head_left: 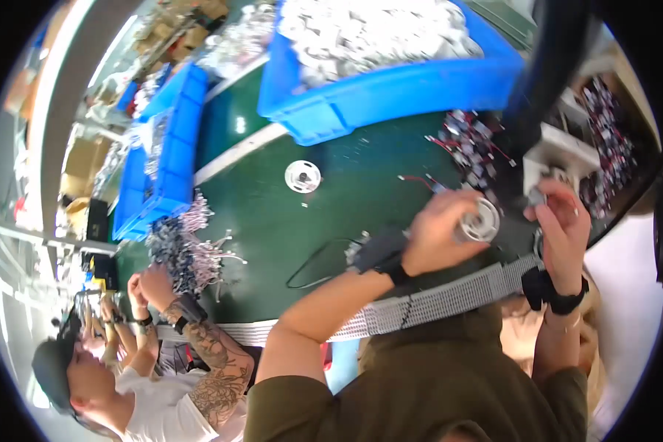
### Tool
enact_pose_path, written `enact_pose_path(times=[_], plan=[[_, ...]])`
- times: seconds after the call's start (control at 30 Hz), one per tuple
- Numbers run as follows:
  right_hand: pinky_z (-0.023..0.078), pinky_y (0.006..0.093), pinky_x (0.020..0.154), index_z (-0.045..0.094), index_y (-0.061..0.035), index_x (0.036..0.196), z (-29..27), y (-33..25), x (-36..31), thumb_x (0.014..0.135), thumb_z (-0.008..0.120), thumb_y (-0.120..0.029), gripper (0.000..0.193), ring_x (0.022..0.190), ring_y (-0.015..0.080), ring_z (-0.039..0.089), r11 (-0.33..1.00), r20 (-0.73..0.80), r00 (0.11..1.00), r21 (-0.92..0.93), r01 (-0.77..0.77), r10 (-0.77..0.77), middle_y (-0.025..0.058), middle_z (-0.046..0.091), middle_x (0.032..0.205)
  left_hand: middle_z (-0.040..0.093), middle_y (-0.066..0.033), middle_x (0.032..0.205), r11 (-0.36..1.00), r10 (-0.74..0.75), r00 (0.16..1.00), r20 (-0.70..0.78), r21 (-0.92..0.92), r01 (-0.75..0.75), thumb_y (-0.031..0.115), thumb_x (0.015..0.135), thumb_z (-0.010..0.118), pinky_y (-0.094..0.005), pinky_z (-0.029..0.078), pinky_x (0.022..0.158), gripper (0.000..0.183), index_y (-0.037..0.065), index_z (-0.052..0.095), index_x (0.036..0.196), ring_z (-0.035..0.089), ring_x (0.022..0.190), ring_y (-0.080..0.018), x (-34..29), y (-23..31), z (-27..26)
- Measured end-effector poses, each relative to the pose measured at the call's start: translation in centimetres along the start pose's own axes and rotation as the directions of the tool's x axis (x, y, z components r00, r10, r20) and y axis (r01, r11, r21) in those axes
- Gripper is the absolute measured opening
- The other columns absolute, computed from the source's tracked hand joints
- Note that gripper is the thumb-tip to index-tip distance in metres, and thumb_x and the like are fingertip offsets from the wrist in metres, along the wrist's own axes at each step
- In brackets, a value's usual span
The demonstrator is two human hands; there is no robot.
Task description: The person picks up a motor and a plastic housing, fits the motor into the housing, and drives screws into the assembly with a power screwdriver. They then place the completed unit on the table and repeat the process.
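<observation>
My left hand is closed around a white round plastic housing, its open ringed face turned to the right. To the right, my right hand has thumb and fingers pinched together in front of a white box-shaped fixture. A small greyish bit shows at those fingertips, too blurred to name. Another white round housing with a dark centre lies on the green table, apart from both hands. Beyond my left hand lies a pile of small wired parts with red and dark leads.
A big blue bin full of white parts stands at the back; another blue bin is at the left. Bundled wires lie near a co-worker's hands. More wired parts lie far right. A ribbed light strip runs along the front edge.
</observation>
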State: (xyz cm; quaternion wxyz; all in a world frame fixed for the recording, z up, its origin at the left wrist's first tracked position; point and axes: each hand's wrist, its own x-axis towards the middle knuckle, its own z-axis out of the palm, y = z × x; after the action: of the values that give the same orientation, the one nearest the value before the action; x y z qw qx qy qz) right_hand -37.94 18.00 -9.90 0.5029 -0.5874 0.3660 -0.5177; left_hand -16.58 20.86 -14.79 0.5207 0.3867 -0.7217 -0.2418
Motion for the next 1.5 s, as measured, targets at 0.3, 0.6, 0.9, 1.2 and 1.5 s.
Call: enact_pose_path(times=[0.3, 0.6, 0.9, 1.2, 1.5], plan=[[0.047, 0.0227, 0.077, 0.055, 0.0028, 0.107, 2.0, -0.6, 0.9, 0.080, 0.062, 0.005, 0.028, 0.088, 0.0098, 0.057, 0.998, 0.251, 0.967, -0.038, -0.041, 0.050, 0.0043, 0.058, 0.101, 0.045, -0.0211, 0.129, 0.996, -0.004, 0.988, 0.153, 0.086, -0.009, 0.016, 0.056, 0.084, -0.0403, 0.040, 0.096, 0.081, 0.000, 0.043, 0.125, 0.046, 0.119, -0.0346, 1.1, 0.6, -1.8], [0.047, 0.0271, 0.069, 0.059, -0.0038, 0.097, 3.0, -0.7, 1.4, 0.071, 0.068, 0.000, 0.027, 0.077, 0.0171, 0.058, 0.858, 0.405, 0.914, -0.478, 0.189, 0.024, 0.0057, 0.059, 0.088, 0.056, -0.0135, 0.108, 0.989, -0.072, 0.979, 0.192, 0.141, 0.045, 0.012, 0.057, 0.083, -0.0384, 0.046, 0.082, 0.067, 0.004, 0.050, 0.115, 0.055, 0.098, -0.0315, 1.4, 0.2, -1.6], [0.046, 0.0351, 0.068, 0.058, -0.0065, 0.083, 4.3, -0.9, 2.2, 0.071, 0.068, -0.007, 0.015, 0.078, 0.0251, 0.054, 0.553, 0.655, 0.742, -0.571, 0.607, -0.139, 0.0061, 0.055, 0.080, 0.057, -0.0155, 0.105, 0.999, -0.027, 0.985, 0.168, 0.043, 0.020, 0.011, 0.060, 0.081, -0.0376, 0.047, 0.080, 0.063, 0.002, 0.050, 0.114, 0.057, 0.094, -0.0325, 0.7, -0.2, -1.5], [0.046, 0.0358, 0.068, 0.058, -0.0047, 0.086, 4.8, -1.9, 1.7, 0.075, 0.065, -0.008, 0.013, 0.080, 0.0273, 0.056, 0.485, 0.596, 0.803, -0.705, 0.517, 0.009, 0.0074, 0.054, 0.080, 0.059, -0.0154, 0.106, 0.998, 0.052, 0.996, 0.072, 0.025, -0.054, 0.010, 0.059, 0.081, -0.0382, 0.048, 0.080, 0.059, 0.002, 0.052, 0.111, 0.059, 0.094, -0.0322, 0.4, -0.9, -0.6], [0.050, 0.0332, 0.064, 0.061, -0.0006, 0.080, 5.0, -2.8, 3.5, 0.077, 0.061, -0.010, 0.009, 0.069, 0.0256, 0.062, 0.233, 0.728, 0.682, -0.652, 0.721, -0.073, 0.0108, 0.062, 0.075, 0.059, -0.0170, 0.105, 1.000, 0.029, 0.996, 0.082, -0.007, -0.029, 0.014, 0.058, 0.082, -0.0394, 0.047, 0.078, 0.064, 0.001, 0.051, 0.112, 0.058, 0.091, -0.0328, 0.3, -1.3, -1.1]])
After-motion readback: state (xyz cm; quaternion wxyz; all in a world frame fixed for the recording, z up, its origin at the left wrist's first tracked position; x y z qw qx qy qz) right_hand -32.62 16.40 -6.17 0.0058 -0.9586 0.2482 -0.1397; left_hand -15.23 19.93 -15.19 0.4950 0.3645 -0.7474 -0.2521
